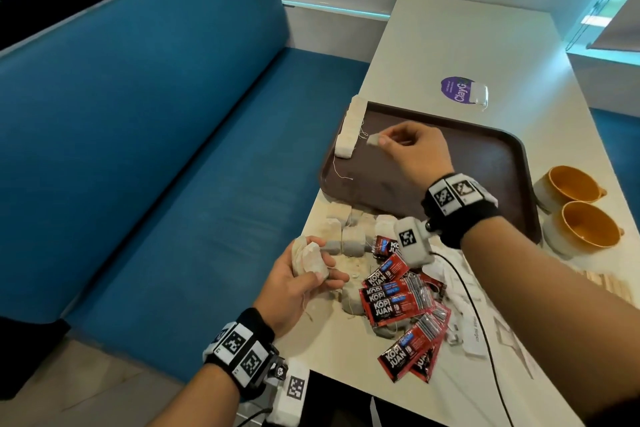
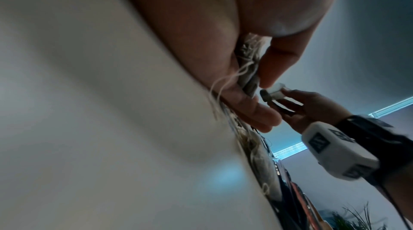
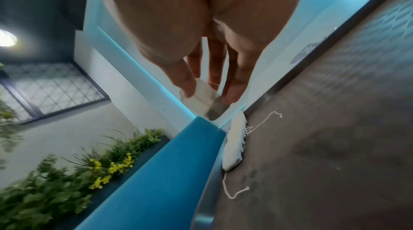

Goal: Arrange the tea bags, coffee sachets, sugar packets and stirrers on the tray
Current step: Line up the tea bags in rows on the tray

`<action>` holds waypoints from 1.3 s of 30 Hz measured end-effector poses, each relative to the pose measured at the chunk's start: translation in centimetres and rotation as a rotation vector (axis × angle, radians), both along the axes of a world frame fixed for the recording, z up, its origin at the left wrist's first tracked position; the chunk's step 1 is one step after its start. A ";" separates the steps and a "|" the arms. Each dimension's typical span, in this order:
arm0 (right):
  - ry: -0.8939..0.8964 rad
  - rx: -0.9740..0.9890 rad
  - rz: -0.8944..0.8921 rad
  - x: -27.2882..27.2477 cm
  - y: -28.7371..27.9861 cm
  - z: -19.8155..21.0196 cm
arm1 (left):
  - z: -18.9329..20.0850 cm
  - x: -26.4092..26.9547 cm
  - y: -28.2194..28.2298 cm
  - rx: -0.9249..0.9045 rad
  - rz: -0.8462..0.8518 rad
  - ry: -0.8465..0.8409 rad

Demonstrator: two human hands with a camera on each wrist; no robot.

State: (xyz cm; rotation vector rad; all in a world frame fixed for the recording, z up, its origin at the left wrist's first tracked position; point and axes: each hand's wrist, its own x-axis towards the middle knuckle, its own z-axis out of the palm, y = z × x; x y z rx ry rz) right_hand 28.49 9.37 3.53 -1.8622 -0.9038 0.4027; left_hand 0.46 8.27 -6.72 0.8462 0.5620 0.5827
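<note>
While the right hand [image 1: 412, 149] pinched a single tea bag [image 1: 373, 140] between thumb and fingertips above the brown tray [image 1: 485, 163], just beside the row of tea bags [image 1: 349, 130] lined along the tray's left edge, the left hand [image 1: 294, 284] curled around a small bunch of tea bags [image 1: 310, 260] over the table's near-left edge. Between the hands, loose tea bags [image 1: 353, 229] lay heaped on the white table [image 1: 450, 45] against the tray's near rim, with red coffee sachets [image 1: 398, 302] fanned out beside them, at least six. White sugar packets [image 1: 464, 315] lay partly under a black cable [image 1: 485, 322], and wooden stirrers [image 1: 606, 282] sat further right. Two orange-lined cups [image 1: 575, 211] stood touching, right of the tray. Apart from the row and its trailing strings, the tray held nothing else. A blue bench [image 1: 156, 114] ran along the left.
</note>
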 end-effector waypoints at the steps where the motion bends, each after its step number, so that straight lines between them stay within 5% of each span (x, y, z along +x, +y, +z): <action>1: -0.022 -0.029 -0.005 0.5 0.9 -0.3 | 0.0 0.0 0.0 -0.001 -0.003 -0.002; 5: -0.075 -0.243 0.076 1.5 3.5 -1.7 | 0.1 0.0 -0.1 0.007 -0.017 0.006; 12: 0.216 -0.430 0.286 0.2 6.8 -3.4 | 0.2 -0.1 -0.1 0.023 -0.041 0.023; 27: -0.032 -0.353 0.094 2.4 10.6 -5.1 | -0.5 -0.3 0.1 0.045 -0.046 0.027; 39: -0.080 -0.488 0.251 1.8 10.1 -5.7 | -0.7 -0.3 0.2 0.052 -0.036 0.011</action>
